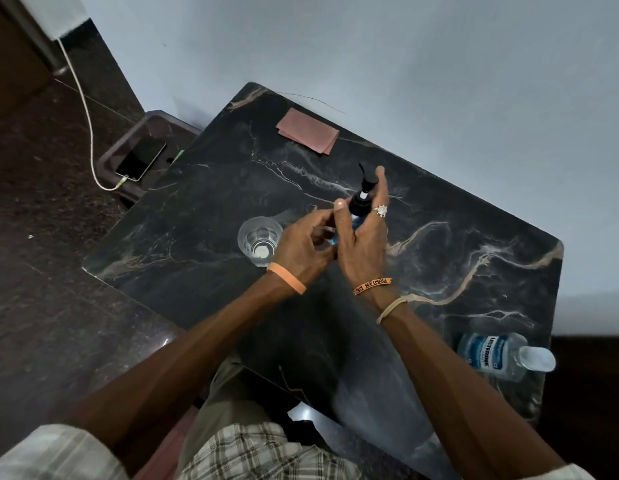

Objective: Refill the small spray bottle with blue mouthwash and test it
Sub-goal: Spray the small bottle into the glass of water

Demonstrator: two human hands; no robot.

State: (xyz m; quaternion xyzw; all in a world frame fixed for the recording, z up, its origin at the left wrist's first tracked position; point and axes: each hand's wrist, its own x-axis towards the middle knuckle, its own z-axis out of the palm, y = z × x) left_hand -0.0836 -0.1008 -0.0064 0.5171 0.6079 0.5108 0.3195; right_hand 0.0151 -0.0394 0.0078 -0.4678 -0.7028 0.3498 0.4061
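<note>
Together, both hands hold the small spray bottle [357,206] above the marble worktop [457,258]: right hand [365,244] wrapped round its body, left hand [303,245] pinching beside it. Mouthwash bottle [498,355] lies near the right edge.

Both forearms extended forward, converging; left hand [303,244] with fingers curled, right hand [365,237] upright, fingers wrapped, index raised.

Small spray bottle [357,206], black pump top, blue inside, upright mid-table; clear Listerine mouthwash bottle [502,355] lying near right edge.
</note>
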